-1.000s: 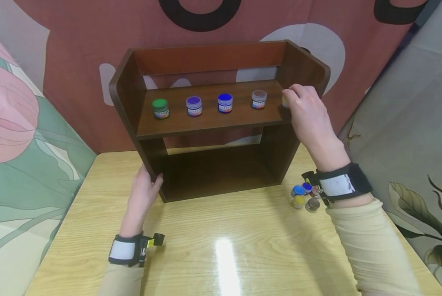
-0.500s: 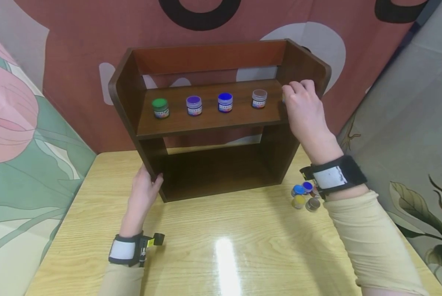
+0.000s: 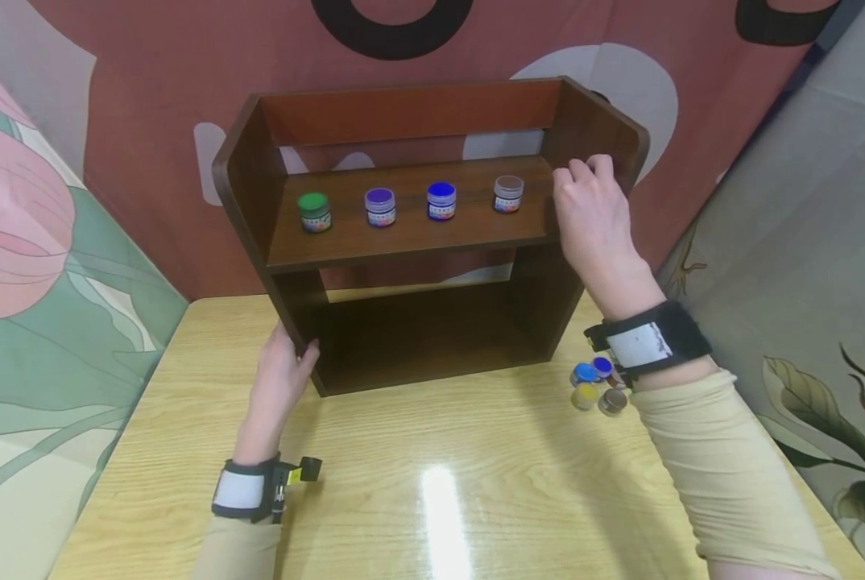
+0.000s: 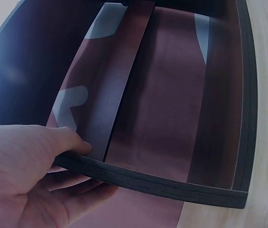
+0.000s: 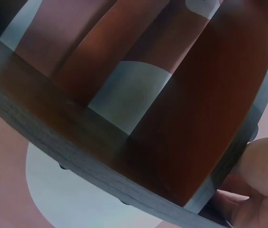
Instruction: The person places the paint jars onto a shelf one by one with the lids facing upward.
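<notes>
In the head view a dark brown wooden shelf (image 3: 411,254) with two levels stands on the table. My left hand (image 3: 282,366) grips the front edge of its left side panel (image 4: 148,183), thumb inside and fingers outside. My right hand (image 3: 592,205) is at the right end of the upper board, its fingers curled round a small pale-lidded paint jar that the hand now hides. Along that board stand a green jar (image 3: 315,213), a purple jar (image 3: 380,208), a blue jar (image 3: 441,201) and a brown-lidded jar (image 3: 508,195), all upright and spaced apart.
On the table right of the shelf, below my right wrist, sits a cluster of small jars, among them a light blue jar (image 3: 583,374), a yellow jar (image 3: 585,395) and a grey-brown jar (image 3: 612,401). A patterned cloth (image 3: 150,161) hangs behind the shelf.
My right hand has shifted slightly left and up at the shelf's right end, and the jar at its fingertips has gone out of sight. My left hand has stayed in place.
</notes>
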### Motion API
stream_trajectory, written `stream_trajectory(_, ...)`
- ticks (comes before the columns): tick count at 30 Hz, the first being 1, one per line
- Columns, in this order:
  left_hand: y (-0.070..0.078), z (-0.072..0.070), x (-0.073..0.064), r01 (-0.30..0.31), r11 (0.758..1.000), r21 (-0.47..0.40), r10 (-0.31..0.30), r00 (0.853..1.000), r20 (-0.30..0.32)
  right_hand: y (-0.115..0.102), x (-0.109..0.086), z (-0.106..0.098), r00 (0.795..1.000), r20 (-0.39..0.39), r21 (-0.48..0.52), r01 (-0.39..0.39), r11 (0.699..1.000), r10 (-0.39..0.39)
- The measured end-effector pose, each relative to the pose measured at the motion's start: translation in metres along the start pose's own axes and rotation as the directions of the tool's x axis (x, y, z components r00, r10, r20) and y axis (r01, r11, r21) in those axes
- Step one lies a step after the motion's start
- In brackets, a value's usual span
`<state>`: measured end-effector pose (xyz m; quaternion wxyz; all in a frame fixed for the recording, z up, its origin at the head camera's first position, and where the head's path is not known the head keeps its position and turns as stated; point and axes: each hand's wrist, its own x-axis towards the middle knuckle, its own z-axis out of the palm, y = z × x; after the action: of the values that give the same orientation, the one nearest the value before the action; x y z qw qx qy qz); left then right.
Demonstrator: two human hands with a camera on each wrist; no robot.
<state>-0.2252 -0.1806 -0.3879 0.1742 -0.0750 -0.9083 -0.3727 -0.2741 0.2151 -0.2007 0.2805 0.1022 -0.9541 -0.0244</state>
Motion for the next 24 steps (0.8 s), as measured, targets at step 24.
stream_trajectory(24,0.0001,-0.0005,-0.0005,-0.030,1.000,0.004,0.030,0.999,-0.019,-0.0003,-0.0026,0.0064,0.996,-0.081,0.049,-0.020,0.999,0.024)
